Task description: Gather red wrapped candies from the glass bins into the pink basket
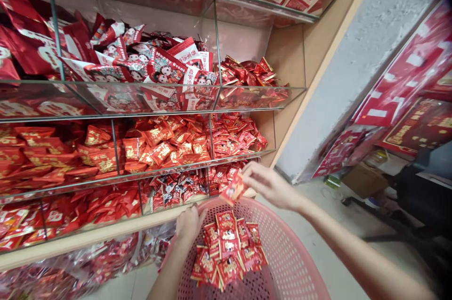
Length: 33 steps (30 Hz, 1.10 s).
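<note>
Shelving: Glass shelves (247, 90) fill the wall in front of you. Glass dividers split them into compartments heaped with red sweets, and a pale wooden ledge (106, 231) runs under the lowest row.
Right hand: Your right hand (271, 187) pinches one small red packet (233, 190) between thumb and fingertips. It holds the packet over the far rim of the basket, just in front of the lowest compartment (222, 175).
Left hand: Your left hand (189, 224) is curled shut on the rim of the pink basket (300, 253), and nothing else shows supporting it.
Basket load: A loose pile of packets (228, 253) lies inside, close to your left hand.
Risk, slip: The wrapper looks slick and your pinch is light, at one end. If it slips near the rim, the packet could fall to the floor rather than into the basket.
Risk, tilt: With one hand on one edge, the basket could dip and the pile slide across it.
Risk, glass: The shelf edges are thin and hard to see, so a knuckle could catch one.
Materials: The wrappers are glossy film printed in gold and white. The basket is perforated plastic, slightly flexible by the look of it.
Shapes: The packets are flat pillow shapes with crimped ends, and the basket is round with a rolled rim.
</note>
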Tool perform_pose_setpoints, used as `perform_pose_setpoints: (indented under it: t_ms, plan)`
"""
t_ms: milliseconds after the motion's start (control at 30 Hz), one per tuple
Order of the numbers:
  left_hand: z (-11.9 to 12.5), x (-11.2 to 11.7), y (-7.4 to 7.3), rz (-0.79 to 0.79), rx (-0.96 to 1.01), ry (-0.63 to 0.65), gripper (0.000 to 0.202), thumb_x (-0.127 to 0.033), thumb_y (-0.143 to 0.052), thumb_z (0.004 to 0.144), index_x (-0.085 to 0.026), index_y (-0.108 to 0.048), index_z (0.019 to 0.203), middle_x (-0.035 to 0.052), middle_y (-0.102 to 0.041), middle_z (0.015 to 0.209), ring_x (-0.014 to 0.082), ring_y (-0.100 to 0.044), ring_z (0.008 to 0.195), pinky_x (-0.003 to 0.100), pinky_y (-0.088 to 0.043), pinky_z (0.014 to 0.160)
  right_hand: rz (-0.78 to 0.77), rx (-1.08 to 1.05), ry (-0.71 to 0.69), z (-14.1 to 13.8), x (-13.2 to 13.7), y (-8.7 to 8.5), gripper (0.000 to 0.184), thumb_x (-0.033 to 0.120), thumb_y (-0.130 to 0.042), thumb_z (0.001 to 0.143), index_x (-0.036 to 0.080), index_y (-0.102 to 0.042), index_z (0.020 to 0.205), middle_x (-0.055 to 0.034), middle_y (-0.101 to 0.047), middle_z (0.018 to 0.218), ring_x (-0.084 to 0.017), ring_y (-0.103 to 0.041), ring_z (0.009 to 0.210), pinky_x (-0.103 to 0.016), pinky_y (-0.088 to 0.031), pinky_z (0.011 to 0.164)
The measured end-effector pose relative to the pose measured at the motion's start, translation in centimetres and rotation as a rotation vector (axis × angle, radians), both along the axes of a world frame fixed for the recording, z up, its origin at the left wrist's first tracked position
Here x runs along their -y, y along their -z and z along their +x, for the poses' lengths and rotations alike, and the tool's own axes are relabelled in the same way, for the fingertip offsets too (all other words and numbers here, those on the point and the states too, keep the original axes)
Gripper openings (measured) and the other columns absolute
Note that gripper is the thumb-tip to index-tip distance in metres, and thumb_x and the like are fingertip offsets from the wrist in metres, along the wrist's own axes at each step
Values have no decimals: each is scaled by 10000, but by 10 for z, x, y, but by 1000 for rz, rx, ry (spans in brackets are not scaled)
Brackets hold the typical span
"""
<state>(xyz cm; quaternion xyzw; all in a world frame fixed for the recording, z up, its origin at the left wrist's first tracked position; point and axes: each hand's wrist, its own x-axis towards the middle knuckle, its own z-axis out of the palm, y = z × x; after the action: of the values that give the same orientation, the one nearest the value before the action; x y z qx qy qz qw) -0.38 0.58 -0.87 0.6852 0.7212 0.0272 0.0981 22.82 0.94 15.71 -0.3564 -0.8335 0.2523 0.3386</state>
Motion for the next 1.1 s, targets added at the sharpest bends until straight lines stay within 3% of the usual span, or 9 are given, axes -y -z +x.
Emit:
perform_pose_setpoints:
  t_ms: [100,200,267,333,467,633,933,1100]
  plan:
    - [0,0,0,-9,21,0,532,-546,-238,821,-150,-553,982,133,-661,883,245,-626,826,320,-444,675,-215,50,-101,-17,8,66,186,293,-452,837,165,-516,718,1,-510,734,-97,-461,663,-228,-394,622]
    - [0,1,-3,-31,23,-14,557,-557,-227,820,-144,-553,1003,145,-656,898,230,-620,849,309,-436,712,-402,63,-114,-34,6,128,186,285,-476,807,159,-501,673,24,-478,658,-85,-430,606,-200,-370,562]
    - [1,2,-5,-38,27,-24,572,-563,-220,819,-141,-555,1012,149,-653,917,223,-616,863,302,-431,732,-477,43,-82,-45,3,155,157,254,-484,785,157,-501,663,33,-472,622,-80,-419,581,-193,-358,544]
    - [2,3,-7,-38,40,-35,590,-569,-206,819,-139,-564,1006,150,-651,932,218,-615,872,296,-427,743,-527,14,-49,-55,0,170,119,203,-486,757,154,-504,649,36,-475,597,-79,-419,573,-190,-353,543]
    - [3,3,-9,-38,59,-58,644,-586,-162,815,-130,-592,962,155,-656,916,231,-615,876,303,-425,747,-609,20,-13,-72,-3,183,74,148,-494,697,152,-504,623,40,-490,586,-76,-427,564,-189,-355,543]
    - [2,1,-8,-25,70,-60,666,-593,-142,810,-125,-586,973,168,-658,908,248,-620,862,323,-430,732,-695,153,-98,-85,-8,197,60,177,-486,693,155,-518,648,53,-474,563,-64,-411,498,-177,-339,485]
    - [1,0,-4,-8,53,-43,645,-586,-149,812,-136,-584,971,163,-662,886,241,-625,834,331,-436,721,-516,227,-144,-101,-17,208,104,74,-475,633,144,-498,558,51,-484,539,-70,-415,539,-171,-345,534]
    - [1,1,-5,-14,52,-37,639,-593,-169,809,-134,-578,984,158,-661,896,242,-623,842,325,-436,717,-367,263,-114,-105,-9,205,112,61,-471,637,147,-523,586,-5,-577,681,-117,-504,670,-215,-396,667]
